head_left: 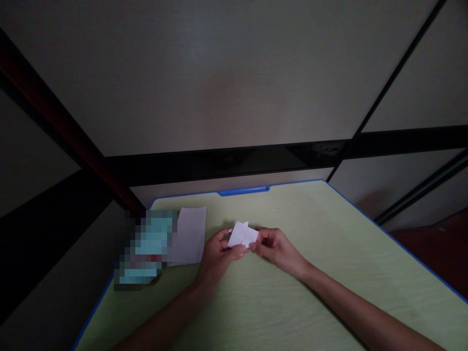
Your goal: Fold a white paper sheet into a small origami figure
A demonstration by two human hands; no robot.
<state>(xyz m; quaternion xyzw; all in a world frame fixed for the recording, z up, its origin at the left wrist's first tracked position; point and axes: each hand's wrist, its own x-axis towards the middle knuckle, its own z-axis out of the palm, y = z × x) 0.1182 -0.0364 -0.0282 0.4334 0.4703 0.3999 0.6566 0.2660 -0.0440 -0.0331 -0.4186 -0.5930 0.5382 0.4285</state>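
Between my two hands is a small folded piece of white paper (pixel 241 235), held just above the table. It has a flat squarish face with small pointed flaps sticking out at its top and left. My left hand (pixel 220 251) grips its left and lower edge, thumb on the near face. On the right side, my right hand (pixel 272 246) pinches the lower right corner between thumb and fingers. The fingertips behind the paper are partly hidden.
A stack of white paper sheets (pixel 188 236) lies on the left of the pale green table (pixel 310 302). Beside it is a pixelated turquoise item (pixel 149 243). The table has a blue edge and a blue trough (pixel 244 190) at the back, close to cabinet panels (pixel 226 87).
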